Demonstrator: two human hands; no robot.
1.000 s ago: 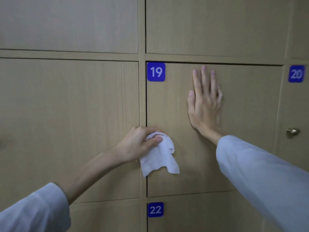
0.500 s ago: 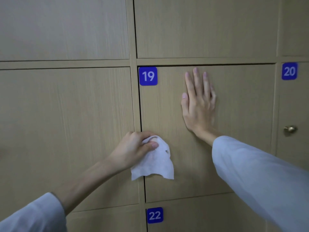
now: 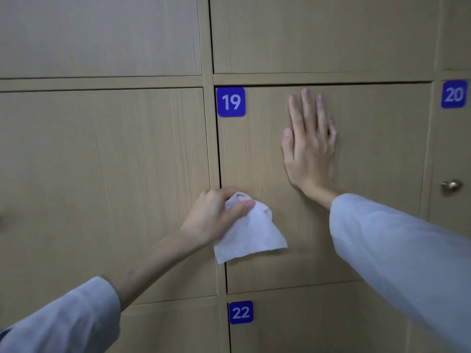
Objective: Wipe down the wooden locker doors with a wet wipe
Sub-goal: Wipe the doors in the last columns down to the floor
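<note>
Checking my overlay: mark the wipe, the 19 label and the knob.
wipe (image 3: 251,235), head view, middle of the hanging cloth
19 label (image 3: 231,102), head view, its digits
knob (image 3: 451,185), head view, its round face

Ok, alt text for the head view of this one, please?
A left hand grips a white wipe against the left edge of wooden locker door 19, while the right hand presses flat on that door. Blue number tags 19, 20 and 22 show.

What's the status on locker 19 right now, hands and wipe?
Left hand grips the wet wipe at door 19's left edge. Right hand flat on the same door, fingers straight. Nothing in the way.
</note>
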